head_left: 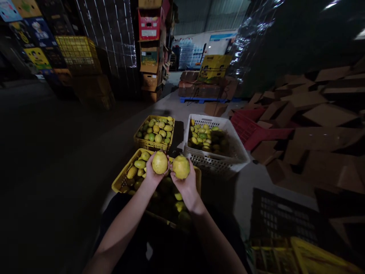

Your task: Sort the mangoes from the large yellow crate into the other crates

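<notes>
My left hand (pixel 151 174) is closed around a round yellow fruit (pixel 160 163), its fingers behind and under it. Close beside it, my right hand (pixel 188 183) grips another round yellow fruit (pixel 181 167), a little greener in places. I cannot tell the exact kind of fruit. Both are held up over a yellow plastic crate (pixel 116 185) in front of me, which holds more yellow and greenish fruit (pixel 140 164). My forearms and their shadow hide much of that crate's contents.
Behind stands a second yellow crate (pixel 151 144) full of fruit. A white crate (pixel 239 152), partly filled, is at the right, beside a red crate (pixel 251 133) and heaped cardboard (pixel 322 137). Another yellow crate (pixel 302 255) lies lower right. Stacked boxes (pixel 149 57) and a blue pallet (pixel 199 100) stand farther back.
</notes>
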`<state>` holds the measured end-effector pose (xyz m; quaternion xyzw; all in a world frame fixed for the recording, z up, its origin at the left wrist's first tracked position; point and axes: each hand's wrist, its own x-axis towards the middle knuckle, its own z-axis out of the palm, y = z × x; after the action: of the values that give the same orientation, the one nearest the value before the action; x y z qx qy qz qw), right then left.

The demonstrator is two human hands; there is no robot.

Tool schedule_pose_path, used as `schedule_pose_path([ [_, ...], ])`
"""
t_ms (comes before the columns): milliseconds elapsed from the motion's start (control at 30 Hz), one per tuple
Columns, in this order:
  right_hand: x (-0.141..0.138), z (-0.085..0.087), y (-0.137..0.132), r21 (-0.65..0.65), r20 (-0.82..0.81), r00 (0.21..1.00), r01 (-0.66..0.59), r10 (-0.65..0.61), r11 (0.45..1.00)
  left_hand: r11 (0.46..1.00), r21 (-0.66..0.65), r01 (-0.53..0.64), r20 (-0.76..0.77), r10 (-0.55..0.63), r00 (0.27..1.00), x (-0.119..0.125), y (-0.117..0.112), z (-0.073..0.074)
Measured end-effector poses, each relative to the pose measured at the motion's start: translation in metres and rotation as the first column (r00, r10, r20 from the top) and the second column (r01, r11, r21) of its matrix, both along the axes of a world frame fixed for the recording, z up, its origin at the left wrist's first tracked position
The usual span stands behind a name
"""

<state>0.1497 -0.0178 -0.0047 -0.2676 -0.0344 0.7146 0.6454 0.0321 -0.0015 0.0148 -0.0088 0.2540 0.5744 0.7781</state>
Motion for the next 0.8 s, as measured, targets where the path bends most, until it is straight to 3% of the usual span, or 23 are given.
schedule_pose_path([
  [200,-0.006,0.002,-0.001,0.035,-0.052,0.999,-0.01,0.011,0.999,0.997,0.071,0.036,0.056,-0.04,0.998,-0.01,-0.009,0.006],
  [467,-0.01,0.004,-0.002,0.043,-0.039,0.998,-0.046,0.047,0.998,0.999,0.049,0.023,0.13,-0.029,0.991,-0.019,-0.01,0.001],
  [800,-0.016,0.012,-0.004,-0.099,-0.072,0.996,0.039,-0.047,0.994,0.998,0.005,-0.065,0.107,0.064,0.992,-0.023,-0.004,-0.007],
])
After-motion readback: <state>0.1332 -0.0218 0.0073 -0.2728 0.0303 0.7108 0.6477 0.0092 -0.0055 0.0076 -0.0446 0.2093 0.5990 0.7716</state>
